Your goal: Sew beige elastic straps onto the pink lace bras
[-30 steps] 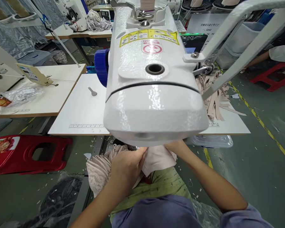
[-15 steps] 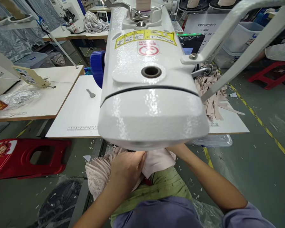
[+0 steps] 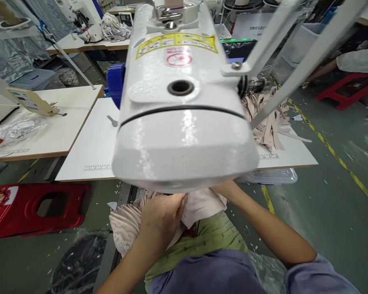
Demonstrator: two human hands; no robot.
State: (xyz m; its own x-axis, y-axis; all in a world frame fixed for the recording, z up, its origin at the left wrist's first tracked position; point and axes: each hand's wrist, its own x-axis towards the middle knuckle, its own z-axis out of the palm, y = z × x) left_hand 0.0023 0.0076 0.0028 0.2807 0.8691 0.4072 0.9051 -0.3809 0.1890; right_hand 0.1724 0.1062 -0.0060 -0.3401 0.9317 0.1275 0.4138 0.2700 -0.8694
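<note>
- Head view: left hand (image 3: 161,216), lower centre, is curled tight on some pink cloth (image 3: 200,208).
- Right hand (image 3: 225,188) is at the cloth's upper right, fingers hidden by the sewing machine (image 3: 184,143), so can't tell its grip.
- White sewing machine hogs the middle.
- Fabric strips (image 3: 268,124) piled on the table (image 3: 92,143), right side.

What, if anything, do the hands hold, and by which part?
The left hand holds the pale pink fabric by its smooth part's upper left edge; the right hand is partly behind the machine, its hold hidden.
</note>
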